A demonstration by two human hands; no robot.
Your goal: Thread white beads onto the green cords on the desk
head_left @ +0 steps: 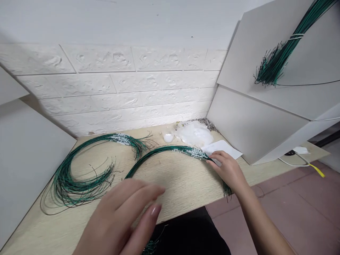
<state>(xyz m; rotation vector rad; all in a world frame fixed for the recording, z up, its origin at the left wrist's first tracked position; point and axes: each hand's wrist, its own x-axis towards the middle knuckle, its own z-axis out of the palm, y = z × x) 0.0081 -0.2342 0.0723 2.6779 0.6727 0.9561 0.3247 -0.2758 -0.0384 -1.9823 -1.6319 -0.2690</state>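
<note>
My right hand point(227, 170) lies on the beaded end of a curved bundle of thin green wires point(156, 154), its fingers closed around the strands. White beads point(192, 153) are threaded along this bundle just ahead of my fingers, and its loose ends stick out below my hand. My left hand point(119, 216) is blurred above the table's near edge, with its fingers slightly apart and nothing in them. A second green wire bundle point(79, 177), also with white beads point(120, 139), lies coiled to the left, apart from both hands.
The light wood table point(172, 187) holds a white sheet of paper point(224, 148), a clear plastic bag point(193, 134), a small cup point(168, 136), and silver beads point(207, 124). Grey panels flank it. Another green wire bundle point(273, 63) rests against the right panel point(257, 124).
</note>
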